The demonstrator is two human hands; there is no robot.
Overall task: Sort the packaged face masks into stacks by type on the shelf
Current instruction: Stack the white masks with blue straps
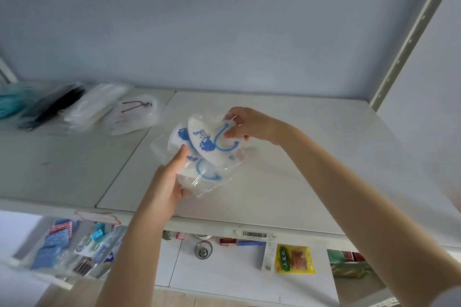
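Resting left on the white shelf (274, 119), mask stacks (82, 107); blue wall (224, 20) behind.

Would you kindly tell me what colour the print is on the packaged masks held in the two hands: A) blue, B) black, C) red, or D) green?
A: the masks held by the left hand and pinched by the right hand carry blue print and blue straps; the red-strapped pack lies apart on the shelf.
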